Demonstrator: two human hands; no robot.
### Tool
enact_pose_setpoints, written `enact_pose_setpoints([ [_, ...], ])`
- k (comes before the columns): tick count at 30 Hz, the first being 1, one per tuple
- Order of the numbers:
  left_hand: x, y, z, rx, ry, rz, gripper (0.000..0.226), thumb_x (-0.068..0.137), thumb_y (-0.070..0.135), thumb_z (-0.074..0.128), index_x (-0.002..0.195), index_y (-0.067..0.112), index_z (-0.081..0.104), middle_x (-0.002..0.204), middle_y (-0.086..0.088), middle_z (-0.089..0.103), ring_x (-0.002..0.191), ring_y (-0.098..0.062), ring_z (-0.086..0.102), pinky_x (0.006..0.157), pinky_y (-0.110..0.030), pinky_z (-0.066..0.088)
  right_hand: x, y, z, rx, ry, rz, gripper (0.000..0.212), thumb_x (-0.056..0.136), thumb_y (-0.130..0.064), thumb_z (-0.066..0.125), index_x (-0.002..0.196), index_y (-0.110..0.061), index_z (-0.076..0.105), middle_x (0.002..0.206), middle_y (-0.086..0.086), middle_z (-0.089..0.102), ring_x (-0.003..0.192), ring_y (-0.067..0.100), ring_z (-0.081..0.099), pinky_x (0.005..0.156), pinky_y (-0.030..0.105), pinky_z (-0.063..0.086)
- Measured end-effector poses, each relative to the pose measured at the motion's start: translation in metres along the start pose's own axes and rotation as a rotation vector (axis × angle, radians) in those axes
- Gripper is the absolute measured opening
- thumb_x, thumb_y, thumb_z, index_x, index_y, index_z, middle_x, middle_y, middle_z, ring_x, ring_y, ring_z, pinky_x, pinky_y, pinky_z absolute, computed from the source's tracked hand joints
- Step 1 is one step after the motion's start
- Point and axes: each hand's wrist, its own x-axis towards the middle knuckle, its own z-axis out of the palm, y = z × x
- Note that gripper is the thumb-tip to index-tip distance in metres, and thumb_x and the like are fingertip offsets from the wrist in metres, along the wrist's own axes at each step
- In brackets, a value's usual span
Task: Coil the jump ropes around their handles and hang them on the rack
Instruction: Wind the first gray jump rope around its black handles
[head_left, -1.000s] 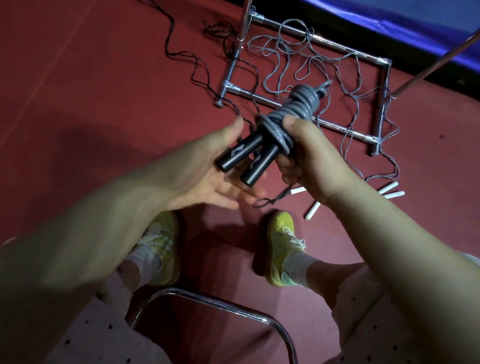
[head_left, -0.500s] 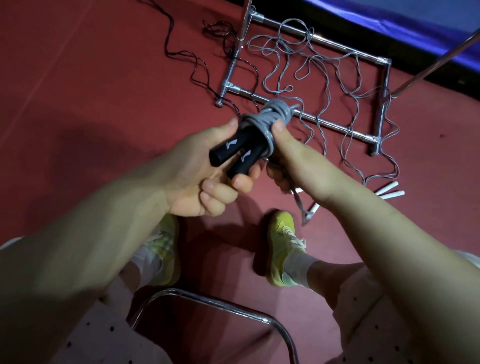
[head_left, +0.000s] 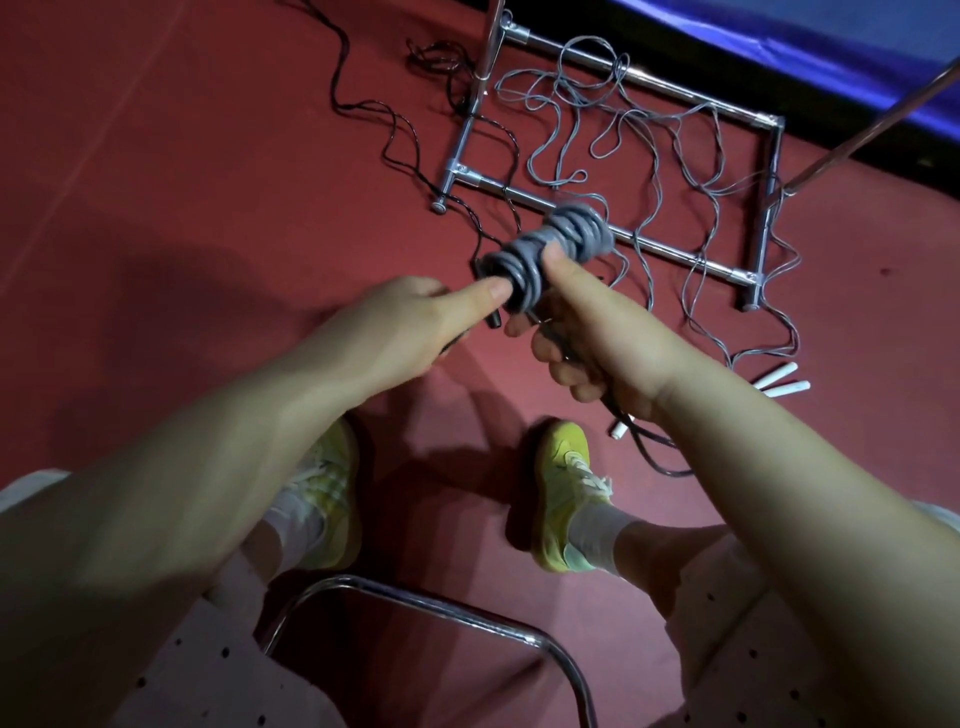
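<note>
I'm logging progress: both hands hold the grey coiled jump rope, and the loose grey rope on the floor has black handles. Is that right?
Not quite. Both hands, left hand and right hand, do hold the grey coiled jump rope, but the head view shows the loose grey rope on the floor ending in white handles, not black.

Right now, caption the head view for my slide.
Both hands, left and right, grip a coiled grey jump rope above the floor rack.

We hold the coiled grey rope bundle (head_left: 548, 249) between our hands, left hand (head_left: 410, 322) pinching its near end, right hand (head_left: 597, 332) gripping beneath with thumb on the coils. Loose grey rope (head_left: 649, 140) sprawls across the metal rack (head_left: 623, 236) on the red floor (head_left: 182, 182).
</note>
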Motion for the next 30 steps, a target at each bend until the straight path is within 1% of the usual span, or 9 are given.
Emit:
enact_pose_setpoints([
  [2,0.002,-0.004,-0.003,0.056,0.039,0.024,0.067,0.047,0.080,0.051,0.071,0.017,0.054,0.045,0.012,0.039,0.050,-0.018,0.037,0.060,-0.034,0.034,0.000,0.000,-0.001,0.025,0.014,-0.012,0.062,0.087,-0.072,0.028,0.086,-0.019,0.060,0.058,-0.005,0.039,0.041,0.008,0.028,0.041,0.019,0.019],
  [6,0.003,-0.005,-0.005,0.108,0.069,0.043,0.064,0.043,0.078,0.054,0.073,0.021,0.053,0.048,0.012,0.046,0.054,-0.018,0.047,0.063,-0.040,0.044,0.001,-0.001,0.001,0.121,0.055,-0.042,0.052,0.081,-0.071,0.043,0.096,-0.022,0.055,0.059,-0.005,0.041,0.043,0.008,0.029,0.040,0.020,0.018],
  [8,0.003,-0.004,-0.007,0.113,0.101,0.060,0.061,0.047,0.074,0.059,0.077,0.021,0.055,0.057,0.009,0.051,0.060,-0.018,0.052,0.069,-0.043,0.050,0.001,-0.001,0.001,0.209,0.045,-0.064,0.042,0.084,-0.062,0.049,0.093,-0.021,0.057,0.058,-0.005,0.043,0.044,0.008,0.030,0.039,0.018,0.017],
  [12,-0.002,0.000,-0.007,0.324,0.288,0.219,0.043,0.067,0.057,0.072,0.078,0.020,0.053,0.063,0.006,0.051,0.059,-0.014,0.048,0.056,-0.033,0.036,-0.001,-0.001,0.003,0.416,-0.024,-0.085,0.031,0.078,-0.049,0.051,0.083,-0.020,0.058,0.060,-0.004,0.050,0.044,0.007,0.035,0.038,0.018,0.015],
  [15,-0.006,0.001,-0.010,0.388,0.316,0.310,0.044,0.065,0.059,0.071,0.078,0.020,0.055,0.062,0.004,0.054,0.059,-0.015,0.052,0.057,-0.033,0.038,0.000,0.001,0.002,0.434,-0.024,-0.158,0.024,0.077,-0.042,0.062,0.080,-0.018,0.057,0.059,-0.003,0.050,0.044,0.007,0.036,0.038,0.017,0.015],
  [20,-0.002,0.006,-0.020,-0.180,-0.124,0.074,0.073,0.057,0.074,0.055,0.085,0.008,0.064,0.078,-0.011,0.062,0.072,-0.023,0.059,0.087,-0.044,0.050,0.003,0.003,-0.001,0.283,0.038,-0.350,0.027,0.066,-0.043,0.062,0.062,-0.017,0.057,0.052,0.006,0.045,0.043,0.013,0.035,0.039,0.018,0.020],
  [23,-0.007,0.009,-0.021,-0.363,-0.416,-0.015,0.067,0.071,0.075,0.044,0.074,0.014,0.072,0.080,-0.013,0.071,0.071,-0.026,0.068,0.075,-0.039,0.054,0.004,0.007,0.002,0.343,-0.031,-0.408,0.034,0.064,-0.049,0.055,0.069,-0.016,0.056,0.056,0.013,0.040,0.042,0.014,0.035,0.039,0.019,0.017],
  [27,-0.013,0.003,-0.018,-0.703,-0.815,-0.140,0.089,0.066,0.080,0.028,0.080,0.006,0.075,0.075,-0.014,0.070,0.063,-0.026,0.068,0.065,-0.036,0.057,0.004,0.005,0.003,0.297,-0.176,-0.518,0.042,0.066,-0.057,0.064,0.065,-0.016,0.056,0.053,0.013,0.040,0.041,0.018,0.031,0.039,0.023,0.017],
  [30,-0.014,0.000,-0.012,-0.849,-0.962,-0.172,0.086,0.067,0.081,0.030,0.082,0.006,0.070,0.066,-0.008,0.064,0.054,-0.022,0.063,0.062,-0.035,0.056,0.001,0.001,-0.003,0.199,-0.173,-0.496,0.056,0.062,-0.068,0.065,0.060,-0.015,0.049,0.052,0.012,0.035,0.045,0.020,0.026,0.043,0.024,0.018],
])
